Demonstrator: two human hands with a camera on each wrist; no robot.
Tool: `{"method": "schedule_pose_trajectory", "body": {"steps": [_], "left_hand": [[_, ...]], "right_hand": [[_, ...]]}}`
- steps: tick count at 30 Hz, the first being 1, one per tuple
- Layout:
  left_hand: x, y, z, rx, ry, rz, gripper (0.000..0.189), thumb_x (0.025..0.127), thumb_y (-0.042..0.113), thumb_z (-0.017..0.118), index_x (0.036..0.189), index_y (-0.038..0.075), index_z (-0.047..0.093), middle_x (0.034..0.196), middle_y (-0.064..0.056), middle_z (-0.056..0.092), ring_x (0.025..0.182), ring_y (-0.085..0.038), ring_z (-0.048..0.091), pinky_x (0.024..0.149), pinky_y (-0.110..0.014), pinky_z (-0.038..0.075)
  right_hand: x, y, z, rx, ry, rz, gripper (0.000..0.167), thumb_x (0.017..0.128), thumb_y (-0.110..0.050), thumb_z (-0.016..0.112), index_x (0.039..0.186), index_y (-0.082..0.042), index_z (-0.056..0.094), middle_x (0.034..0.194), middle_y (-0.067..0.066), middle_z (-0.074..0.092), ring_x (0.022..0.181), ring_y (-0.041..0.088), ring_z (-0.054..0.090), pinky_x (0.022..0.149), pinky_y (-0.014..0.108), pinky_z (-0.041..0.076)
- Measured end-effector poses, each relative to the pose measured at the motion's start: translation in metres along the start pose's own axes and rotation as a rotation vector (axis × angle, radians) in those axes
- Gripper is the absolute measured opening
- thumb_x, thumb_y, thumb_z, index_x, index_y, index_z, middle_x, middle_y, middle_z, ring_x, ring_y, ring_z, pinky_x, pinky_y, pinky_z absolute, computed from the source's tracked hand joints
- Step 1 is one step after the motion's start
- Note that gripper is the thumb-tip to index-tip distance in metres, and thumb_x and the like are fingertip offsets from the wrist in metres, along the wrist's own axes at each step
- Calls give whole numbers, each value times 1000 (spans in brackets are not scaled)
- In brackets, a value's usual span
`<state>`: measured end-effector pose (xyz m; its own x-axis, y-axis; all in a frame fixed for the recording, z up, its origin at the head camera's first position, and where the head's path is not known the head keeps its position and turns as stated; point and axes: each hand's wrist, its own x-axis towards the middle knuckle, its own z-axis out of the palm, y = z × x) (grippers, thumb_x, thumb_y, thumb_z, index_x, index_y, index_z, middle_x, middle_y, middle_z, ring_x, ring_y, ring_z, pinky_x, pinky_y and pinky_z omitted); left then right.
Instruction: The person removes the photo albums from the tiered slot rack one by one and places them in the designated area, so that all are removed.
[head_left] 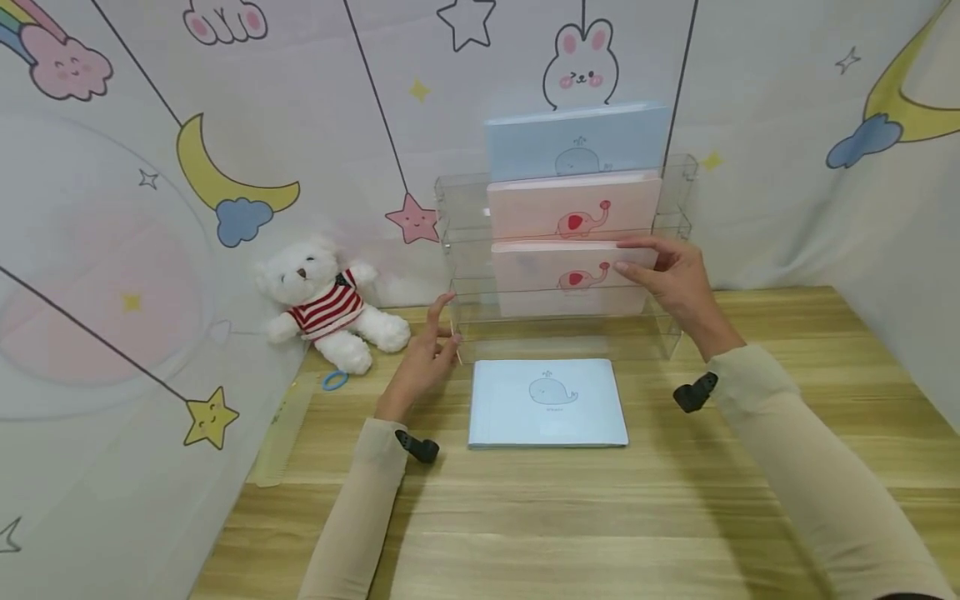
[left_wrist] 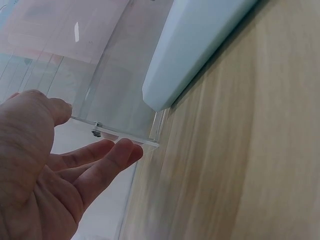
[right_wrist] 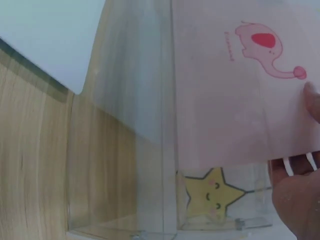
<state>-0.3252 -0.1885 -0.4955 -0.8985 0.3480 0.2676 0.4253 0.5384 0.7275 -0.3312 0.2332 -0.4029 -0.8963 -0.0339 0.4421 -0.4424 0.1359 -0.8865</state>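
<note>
A clear acrylic rack with stepped tiers stands against the backdrop. In it, a light blue notebook with a whale is upright at the back, a pink elephant notebook in the middle, and another pink elephant notebook in front. My right hand pinches the front pink notebook near its upper right corner, also visible in the right wrist view. At the rack's left side, my left hand holds the side panel's edge between thumb and fingers. A blue whale notebook lies flat before the rack.
A white teddy bear in a striped shirt sits left of the rack. Near it lie a small blue ring and a pale yellow-green ruler-like strip. A printed cloth backdrop encloses the wooden table.
</note>
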Motion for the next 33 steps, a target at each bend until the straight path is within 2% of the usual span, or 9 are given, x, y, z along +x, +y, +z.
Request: {"method": "schedule_pose_trajectory", "body": {"steps": [5,11,15,17,19,22,24,28,33], "left_hand": [[-1,-2,-1,-10,0,8,72,114,21,53,168,47,13,124,-27,75,84,-32,79,78,-42,63],[-1,-2,0,9,8,10,72,114,20,53,168,46,14,124,-28,75,83,-32,80,77,-42,62],[-2,-2,0,23,14,15,72,114,20,53,168,47,14,125,-27,75,83,-31,80,76,-41,61],[-2,-2,0,23,15,15,72,114,20,53,168,48,14,126,-27,74,83,-31,81,77,-41,61],[-2,-2,0,18,12,13,72,114,19,53,168,48,14,127,-27,74,84,-32,81,77,-42,61],[-2,-2,0,14,10,1,73,114,20,52,167,50,13,127,-26,74,85,-32,81,78,-43,62],[-2,-1,0,13,9,-5,73,114,20,52,167,51,12,127,-25,74,85,-32,81,78,-44,62],[-2,-1,-1,16,11,-3,73,114,19,52,167,50,12,127,-25,74,85,-31,81,77,-43,62],[-3,0,-1,14,5,-9,73,114,20,52,167,51,12,129,-25,73,85,-31,80,77,-40,60]], "right_hand": [[1,-3,5,12,59,-10,29,93,-4,83,122,-2,80,116,-16,81,74,9,51,57,17,38],[2,-6,7,-7,99,-1,25,91,-7,86,116,-8,84,106,-15,82,65,11,40,53,23,30],[5,-8,8,-33,125,-23,27,90,-8,88,116,-6,84,98,-15,81,61,12,35,52,25,26],[7,-10,9,-28,130,-34,26,90,-8,88,115,-6,84,101,-14,82,65,9,43,53,20,32],[7,-13,10,-12,134,-39,25,90,-7,87,114,-5,84,104,-12,82,70,5,58,60,11,43],[8,-17,11,-25,144,-33,24,91,-8,87,115,-4,84,112,-13,82,89,4,72,75,12,57],[8,-20,12,-45,153,-30,25,92,-9,86,115,-4,83,114,-15,81,98,4,74,82,14,59],[11,-25,12,-81,179,-43,23,92,-9,85,115,-5,84,114,-16,80,104,3,75,87,13,59],[14,-32,10,-73,223,-48,22,90,-9,87,112,-9,86,110,-14,81,95,1,77,84,14,59]]}}
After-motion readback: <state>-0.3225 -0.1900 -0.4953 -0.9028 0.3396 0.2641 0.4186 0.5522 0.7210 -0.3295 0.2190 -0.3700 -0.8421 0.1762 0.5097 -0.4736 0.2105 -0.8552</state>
